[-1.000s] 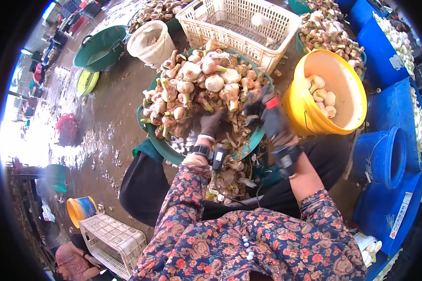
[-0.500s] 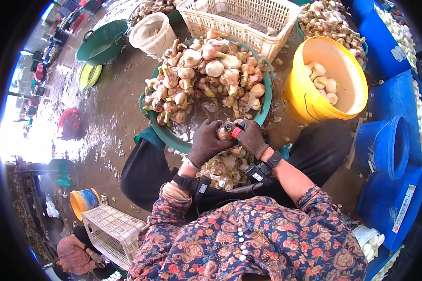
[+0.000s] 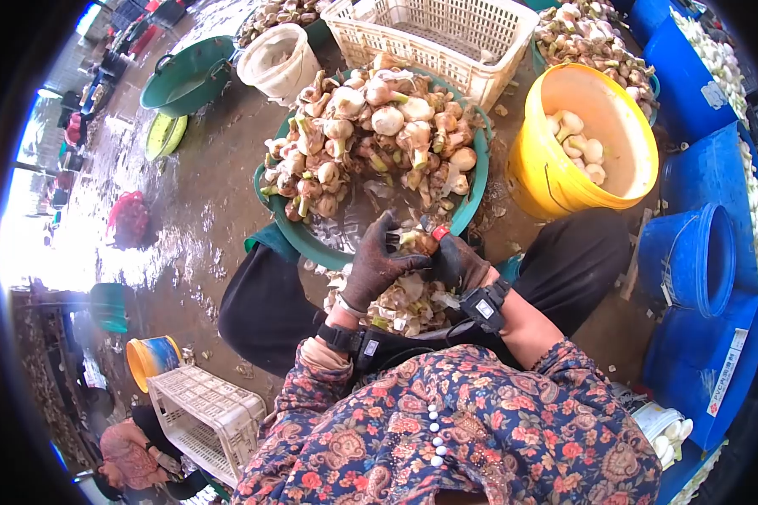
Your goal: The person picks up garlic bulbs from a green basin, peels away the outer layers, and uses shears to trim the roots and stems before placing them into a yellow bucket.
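My left hand [image 3: 377, 264], in a dark glove, grips a dirty garlic bulb [image 3: 419, 242] over my lap. My right hand [image 3: 456, 259], also gloved, is closed around a small tool with a red tip [image 3: 438, 231] pressed against the same bulb. Just beyond both hands stands a green basin [image 3: 477, 189] heaped with unpeeled garlic bulbs [image 3: 370, 135]. Peelings and skins [image 3: 404, 305] lie piled in my lap under the hands. A yellow bucket [image 3: 547, 181] to the right holds a few peeled white bulbs [image 3: 579, 150].
A white plastic crate [image 3: 446, 42] sits behind the basin, a white bucket [image 3: 276, 61] and green tub [image 3: 189, 80] to the left. Blue barrels [image 3: 691, 269] line the right side. Another crate [image 3: 206, 417] and a crouching person [image 3: 130, 454] are at lower left. The ground is wet.
My hands came back from the basin to my lap with a garlic bulb. The right hand, first raised near the yellow bucket, now works the tool against the bulb.
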Demonstrator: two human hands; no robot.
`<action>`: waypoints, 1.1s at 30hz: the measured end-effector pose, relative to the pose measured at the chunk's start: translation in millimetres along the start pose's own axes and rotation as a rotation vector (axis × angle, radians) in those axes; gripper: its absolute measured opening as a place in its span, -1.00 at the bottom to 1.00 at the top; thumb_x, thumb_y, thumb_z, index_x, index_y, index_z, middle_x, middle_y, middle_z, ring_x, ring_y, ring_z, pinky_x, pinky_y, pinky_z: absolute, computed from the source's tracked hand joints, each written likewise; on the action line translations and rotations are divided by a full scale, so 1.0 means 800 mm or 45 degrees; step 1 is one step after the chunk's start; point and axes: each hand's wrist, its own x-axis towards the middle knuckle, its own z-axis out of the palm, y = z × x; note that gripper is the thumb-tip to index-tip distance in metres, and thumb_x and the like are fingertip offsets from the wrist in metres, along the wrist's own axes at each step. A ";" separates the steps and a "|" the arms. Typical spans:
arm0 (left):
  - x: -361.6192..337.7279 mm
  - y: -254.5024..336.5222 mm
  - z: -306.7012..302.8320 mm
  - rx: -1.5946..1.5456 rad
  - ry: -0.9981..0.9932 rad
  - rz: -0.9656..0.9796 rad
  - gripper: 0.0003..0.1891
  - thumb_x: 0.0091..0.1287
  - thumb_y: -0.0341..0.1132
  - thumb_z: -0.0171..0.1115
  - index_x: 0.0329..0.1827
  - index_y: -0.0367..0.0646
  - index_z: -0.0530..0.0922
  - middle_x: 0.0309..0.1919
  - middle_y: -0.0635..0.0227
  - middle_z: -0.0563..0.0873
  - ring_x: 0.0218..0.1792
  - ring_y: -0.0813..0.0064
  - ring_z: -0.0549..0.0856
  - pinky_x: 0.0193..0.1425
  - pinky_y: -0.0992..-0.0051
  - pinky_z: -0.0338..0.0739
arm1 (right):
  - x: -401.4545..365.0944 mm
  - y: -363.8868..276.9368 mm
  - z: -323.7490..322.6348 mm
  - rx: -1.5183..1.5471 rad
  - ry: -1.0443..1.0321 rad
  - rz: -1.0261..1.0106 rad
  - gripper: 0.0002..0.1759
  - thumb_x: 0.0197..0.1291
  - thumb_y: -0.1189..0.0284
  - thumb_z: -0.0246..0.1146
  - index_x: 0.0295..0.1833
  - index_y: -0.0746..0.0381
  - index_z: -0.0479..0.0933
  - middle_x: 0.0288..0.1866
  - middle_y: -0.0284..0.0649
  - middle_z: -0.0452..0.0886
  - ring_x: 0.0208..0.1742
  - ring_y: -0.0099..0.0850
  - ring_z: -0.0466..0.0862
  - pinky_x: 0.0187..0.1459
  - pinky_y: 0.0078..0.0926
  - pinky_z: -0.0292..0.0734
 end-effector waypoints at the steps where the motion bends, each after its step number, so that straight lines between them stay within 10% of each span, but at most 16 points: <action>1: -0.001 0.005 -0.004 0.166 0.029 0.116 -0.27 -0.09 -0.39 0.51 0.19 -0.30 0.35 -0.05 0.25 0.59 -0.12 0.50 0.61 -0.05 0.49 0.54 | -0.006 -0.008 -0.002 -0.251 0.012 0.018 -0.38 0.27 -0.16 -0.14 0.00 0.13 0.50 -0.26 -0.41 0.61 -0.41 -0.63 0.56 -0.45 -0.72 0.42; 7: -0.005 0.003 -0.011 0.436 0.011 0.189 -0.81 0.12 -0.34 0.33 -0.25 -0.23 0.64 -0.49 0.18 0.65 -0.42 0.41 0.65 -0.33 0.48 0.47 | 0.022 0.006 -0.034 -0.661 -0.017 0.083 -0.38 0.19 -0.24 -0.09 -0.22 0.08 0.55 -0.46 -0.46 0.52 -0.59 -0.65 0.39 -0.61 -0.71 0.19; 15: -0.006 -0.029 0.000 0.115 0.189 -0.180 -0.83 0.17 -0.39 0.26 -0.21 -0.26 0.62 -0.46 0.20 0.69 -0.48 0.55 0.63 -0.36 0.52 0.49 | 0.010 -0.007 -0.011 -1.033 -0.022 -0.142 -0.51 0.05 0.16 0.36 -0.03 0.27 0.45 -0.33 -0.37 0.54 -0.38 -0.65 0.48 -0.39 -0.60 0.43; 26: -0.005 -0.029 -0.010 -0.699 0.214 -0.444 -0.75 0.36 -0.29 0.09 -0.09 -0.31 0.57 -0.35 0.38 0.67 -0.38 0.61 0.62 -0.32 0.62 0.50 | -0.003 -0.001 0.003 -0.658 -0.322 -0.544 -0.34 0.03 0.51 0.34 0.25 0.35 0.25 0.09 -0.24 0.46 0.09 -0.53 0.44 0.13 -0.54 0.36; 28: -0.010 -0.033 -0.013 0.830 0.227 0.373 -0.69 0.24 -0.36 0.18 0.01 -0.33 0.49 -0.26 0.08 0.66 -0.26 0.09 0.64 -0.20 0.33 0.53 | -0.004 -0.001 0.008 -0.569 -0.312 -0.563 -0.31 0.01 0.53 0.35 0.27 0.34 0.23 0.13 -0.22 0.44 0.15 -0.51 0.41 0.17 -0.50 0.33; 30: -0.012 -0.020 -0.006 0.489 0.216 0.244 -0.59 0.19 -0.38 0.21 0.10 -0.33 0.42 -0.23 -0.05 0.62 -0.18 -0.17 0.55 -0.12 0.20 0.47 | -0.001 0.000 0.008 -0.562 -0.337 -0.572 -0.32 0.04 0.47 0.33 0.27 0.33 0.23 0.11 -0.23 0.45 0.10 -0.51 0.45 0.10 -0.53 0.39; 32: -0.010 -0.015 -0.001 0.219 0.396 0.333 -0.73 0.38 -0.25 0.06 -0.07 -0.30 0.55 -0.35 0.39 0.67 -0.35 0.61 0.63 -0.32 0.60 0.53 | -0.001 -0.007 0.004 -0.560 -0.360 -0.580 -0.34 0.08 0.42 0.32 0.27 0.31 0.23 0.08 -0.24 0.47 0.05 -0.51 0.49 0.03 -0.56 0.45; 33: -0.010 -0.009 -0.002 0.220 0.394 0.335 -0.73 0.38 -0.25 0.06 -0.07 -0.30 0.55 -0.35 0.39 0.67 -0.35 0.61 0.63 -0.32 0.60 0.53 | -0.002 -0.017 -0.001 -0.588 -0.350 -0.341 -0.40 0.12 0.35 0.28 0.25 0.30 0.27 0.04 -0.27 0.50 -0.04 -0.55 0.53 -0.09 -0.61 0.49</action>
